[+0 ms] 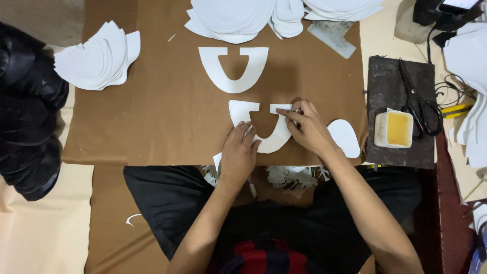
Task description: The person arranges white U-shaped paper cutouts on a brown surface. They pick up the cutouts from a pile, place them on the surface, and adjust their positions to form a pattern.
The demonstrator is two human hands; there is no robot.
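Note:
A white U-shaped cut piece (238, 112) lies on the brown board (162, 111) just in front of me. My left hand (238, 152) rests flat on its lower left part, fingers spread and pressing it down. My right hand (304, 127) pinches the upper right arm of the same piece between thumb and fingers. A second, larger white U-shaped piece (233, 68) lies apart, farther up the board. A small white oval piece (345, 137) sits beside my right wrist.
Stacks of white cut pieces lie at the top (233, 18) and at the left (99, 58). Black scissors (418, 101) and a small tub of yellow glue (395, 129) rest on a dark slab at the right. Black material (28, 101) is piled at far left. Paper scraps (291, 175) lie on my lap.

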